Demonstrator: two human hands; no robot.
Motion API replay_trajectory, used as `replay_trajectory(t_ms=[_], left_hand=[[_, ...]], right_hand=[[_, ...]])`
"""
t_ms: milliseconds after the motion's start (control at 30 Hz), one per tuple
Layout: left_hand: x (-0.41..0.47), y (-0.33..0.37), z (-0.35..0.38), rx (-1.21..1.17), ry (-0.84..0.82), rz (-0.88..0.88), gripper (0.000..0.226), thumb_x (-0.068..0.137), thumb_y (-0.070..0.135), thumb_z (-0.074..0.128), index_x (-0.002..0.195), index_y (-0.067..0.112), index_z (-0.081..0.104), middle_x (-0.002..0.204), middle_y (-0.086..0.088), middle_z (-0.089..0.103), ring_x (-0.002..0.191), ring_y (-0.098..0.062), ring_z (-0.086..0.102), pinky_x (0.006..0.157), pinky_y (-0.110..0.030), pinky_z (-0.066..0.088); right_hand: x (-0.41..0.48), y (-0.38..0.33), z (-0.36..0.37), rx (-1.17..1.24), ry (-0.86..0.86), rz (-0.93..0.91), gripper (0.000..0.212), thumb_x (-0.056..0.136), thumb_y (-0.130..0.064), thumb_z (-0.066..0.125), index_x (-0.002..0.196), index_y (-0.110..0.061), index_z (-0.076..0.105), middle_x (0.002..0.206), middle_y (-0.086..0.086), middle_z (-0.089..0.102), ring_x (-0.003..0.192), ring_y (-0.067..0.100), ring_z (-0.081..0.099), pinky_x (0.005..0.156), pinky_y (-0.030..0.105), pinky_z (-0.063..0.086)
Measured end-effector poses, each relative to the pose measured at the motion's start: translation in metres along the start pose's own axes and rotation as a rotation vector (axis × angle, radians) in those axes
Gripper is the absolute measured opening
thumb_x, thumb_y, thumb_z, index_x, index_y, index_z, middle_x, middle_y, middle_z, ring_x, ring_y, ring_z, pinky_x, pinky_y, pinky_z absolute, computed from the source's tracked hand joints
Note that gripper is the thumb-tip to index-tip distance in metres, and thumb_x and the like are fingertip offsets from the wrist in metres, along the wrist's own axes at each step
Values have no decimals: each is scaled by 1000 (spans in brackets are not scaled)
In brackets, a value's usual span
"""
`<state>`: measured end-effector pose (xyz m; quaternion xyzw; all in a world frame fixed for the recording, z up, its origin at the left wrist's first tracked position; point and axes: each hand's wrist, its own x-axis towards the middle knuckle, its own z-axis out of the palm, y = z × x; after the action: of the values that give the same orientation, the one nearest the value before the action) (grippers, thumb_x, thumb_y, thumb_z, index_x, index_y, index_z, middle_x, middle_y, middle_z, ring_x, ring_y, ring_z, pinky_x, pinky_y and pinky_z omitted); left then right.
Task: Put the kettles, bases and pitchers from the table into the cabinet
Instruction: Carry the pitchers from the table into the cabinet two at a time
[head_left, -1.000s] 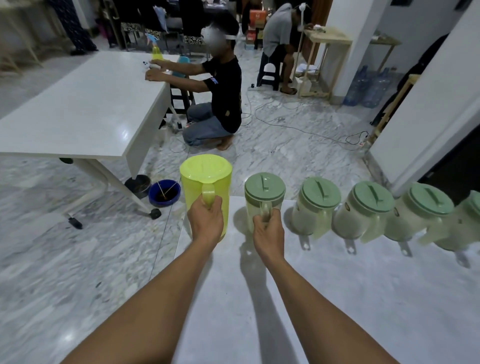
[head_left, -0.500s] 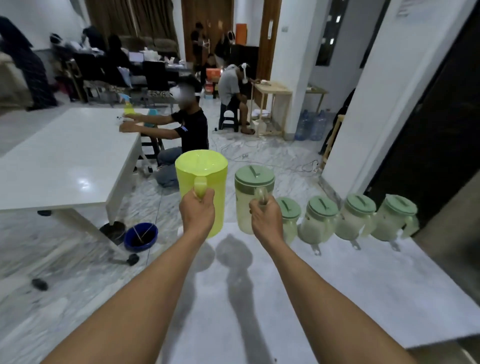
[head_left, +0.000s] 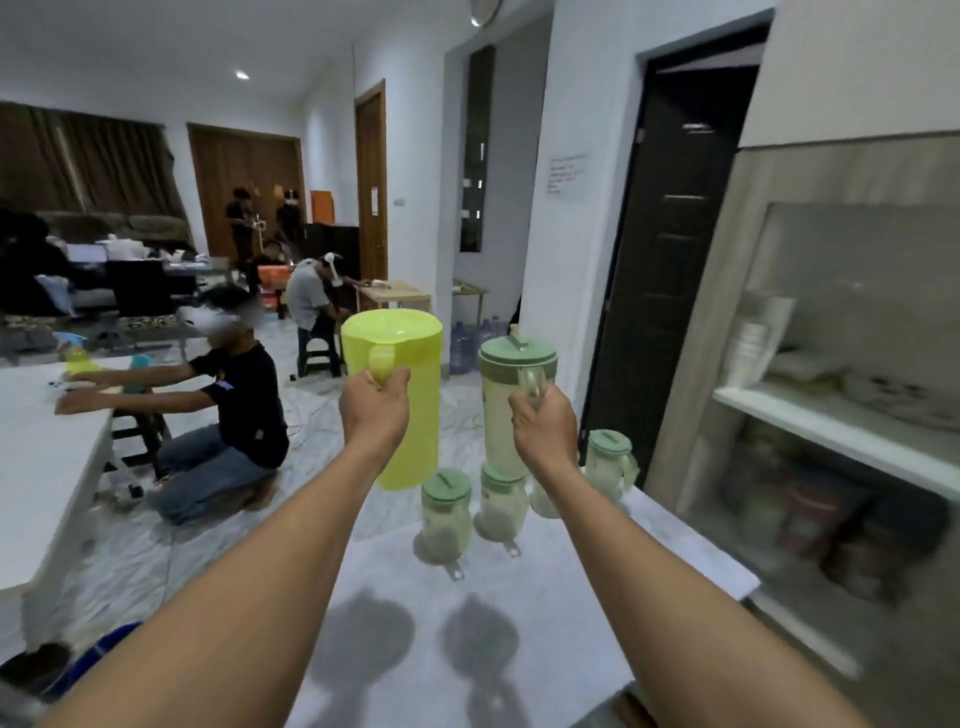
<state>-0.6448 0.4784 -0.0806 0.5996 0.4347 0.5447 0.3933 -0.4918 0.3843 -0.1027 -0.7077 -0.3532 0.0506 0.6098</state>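
My left hand (head_left: 375, 406) grips the handle of a bright yellow-green pitcher (head_left: 400, 405), held up in the air above the white table (head_left: 519, 649). My right hand (head_left: 545, 426) grips the handle of a pale pitcher with a green lid (head_left: 511, 400), also lifted. Below them several more pale green-lidded pitchers (head_left: 447, 514) stand in a row on the table's far edge. The cabinet (head_left: 831, 415) with a white shelf is at the right.
A person in a black shirt (head_left: 234, 415) kneels on the marble floor by another white table (head_left: 41, 467) at the left. A dark open doorway (head_left: 670, 270) is beyond the pitchers. A blue bowl (head_left: 98, 654) lies on the floor at lower left. More people sit farther back.
Both hands have lifted their pitchers higher off the table, and my view has tilted up and turned right, bringing the cabinet into sight.
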Motion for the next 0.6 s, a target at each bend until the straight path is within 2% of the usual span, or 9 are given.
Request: replay_trajectory(t_ms=[100,267,367,467,600], left_hand=[[-15,25,26,-47,-72,28,35,89,27,62,60,14,46,56,-4,46,51,-21,42,48,-32,29],[-51,63,74,-116,-213,103,32,89,26,62,62,14,49,56,-4,45,51,-21,39,47,-32,29],[-75,87,103,-161,-302,107,29,91,27,61,67,13,53,57,-2,47,52,-19,43,48,-29,31],[-99,105,136,-221,-426,105,34,91,35,61,65,15,52,59,-3,49,55,-21,44,52,-30,34],[-140,132,178,-287,-573,130,32,86,38,60,65,15,51,60,-5,47,56,-21,42,55,-31,34]], right_hand=[[-2,-11,-49,-37,108,-19,16,90,-18,54,84,-5,59,62,0,53,55,15,46,49,28,34],[-2,-18,-129,-79,278,0,15,86,-22,56,75,-12,55,59,-3,51,57,19,47,51,29,33],[-8,-23,-177,-137,371,18,18,89,-23,57,81,-7,59,63,1,55,58,20,50,51,30,35],[-14,-24,-228,-170,476,21,20,89,-24,58,83,-6,62,71,5,61,68,26,57,59,34,42],[-29,-23,-295,-186,614,53,16,88,-21,60,74,-13,57,63,-3,55,66,22,51,53,28,35]])
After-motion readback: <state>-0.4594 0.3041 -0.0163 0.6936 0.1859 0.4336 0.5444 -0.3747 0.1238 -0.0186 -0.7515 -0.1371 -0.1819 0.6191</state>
